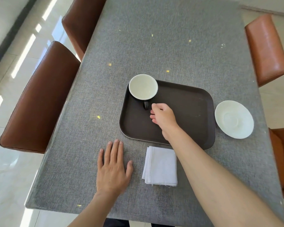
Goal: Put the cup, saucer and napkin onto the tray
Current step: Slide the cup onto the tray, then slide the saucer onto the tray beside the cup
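Note:
A dark brown tray lies on the grey table. A cup, white inside and black outside, stands upright in the tray's far left corner, its black handle pointing toward me. My right hand hovers over the tray just right of the handle, fingers loosely curled and apart, holding nothing. A white saucer rests on the table right of the tray. A folded white napkin lies on the table in front of the tray. My left hand lies flat on the table, left of the napkin.
The grey table stretches away from me. Two brown chairs stand along its left side and orange chairs along the right. A shiny tiled floor is on the left.

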